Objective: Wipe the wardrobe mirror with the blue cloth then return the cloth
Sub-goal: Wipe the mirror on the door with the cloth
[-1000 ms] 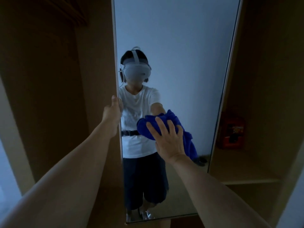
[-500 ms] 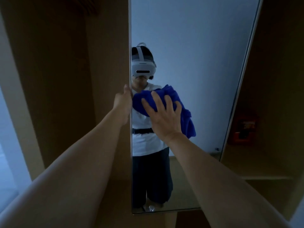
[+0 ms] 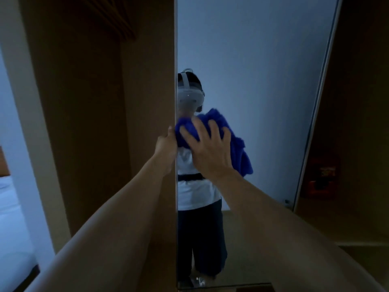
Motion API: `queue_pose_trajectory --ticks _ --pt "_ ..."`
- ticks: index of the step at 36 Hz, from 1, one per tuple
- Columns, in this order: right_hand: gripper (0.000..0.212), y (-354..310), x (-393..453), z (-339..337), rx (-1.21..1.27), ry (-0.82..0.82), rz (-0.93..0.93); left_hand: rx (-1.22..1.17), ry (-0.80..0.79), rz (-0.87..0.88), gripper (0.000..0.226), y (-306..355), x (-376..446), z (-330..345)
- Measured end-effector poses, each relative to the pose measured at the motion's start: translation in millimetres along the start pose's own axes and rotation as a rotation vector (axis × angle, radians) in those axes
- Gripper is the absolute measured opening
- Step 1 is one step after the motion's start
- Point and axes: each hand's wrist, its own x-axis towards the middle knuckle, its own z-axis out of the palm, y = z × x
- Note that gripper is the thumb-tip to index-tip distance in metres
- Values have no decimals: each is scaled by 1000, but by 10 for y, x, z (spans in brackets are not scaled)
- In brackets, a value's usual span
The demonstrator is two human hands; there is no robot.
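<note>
The right hand presses the blue cloth flat-fingered against the mirror near its left edge, to rub the glass. The left hand apparently grips that edge, steadying the door.

Both forearms bare to the frame edge, no sleeves, no watch or rings visible. The left hand and the right hand are gloveless. The reflection shows the rest: white short-sleeve tee, black belt/strap at the waist, dark wide shorts approx. knee length, light shoes w/ pale straps, blurred. White headset covers the eyes, w/ a white strap over the top of dark hair.
</note>
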Motion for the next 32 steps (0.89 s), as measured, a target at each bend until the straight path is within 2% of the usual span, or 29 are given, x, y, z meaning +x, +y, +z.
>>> queue_pose_trajectory --ticks 3,9,14,24,32 --pt "59 46 214 -69 8 33 40 -18 -30 -3 52 15 -17 -19" --pt "51 -9 116 -91 -1 -10 46 -2 -33 -22 50 43 -28 -14" --pt "79 -97 -210 38 21 -111 10 3 -9 -78 51 22 -4 8" --pt "76 -157 -1043 260 23 -215 -202 -16 -56 -79 56 -3 46 -7" --pt "70 -106 -1216 334 44 -259 -294 21 -69 -63 69 -84 41 -23"
